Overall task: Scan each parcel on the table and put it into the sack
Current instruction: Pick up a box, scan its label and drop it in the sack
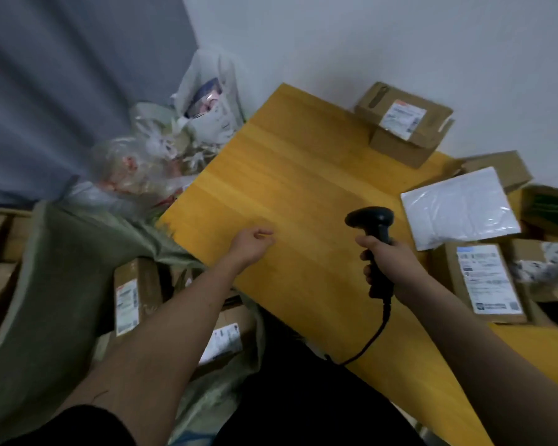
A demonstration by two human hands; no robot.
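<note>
My right hand [388, 263] grips a black corded barcode scanner [372, 225] upright over the yellow wooden table [287, 188]. My left hand [252, 244] hovers empty above the table's left part, its fingers loosely curled. Parcels lie on the table's right: a cardboard box [405, 123] at the far corner, a white plastic mailer [458, 210] and a labelled brown box [484, 281] near the scanner. An olive-green sack [55, 284] gapes open left of the table, with labelled boxes [132, 294] inside it.
More cartons [548, 207] crowd the table's right edge. Clear and white plastic bags [161, 156] pile up against the grey curtain behind the sack. A white wall runs behind the table. The scanner's cable [371, 339] trails off the table's near edge.
</note>
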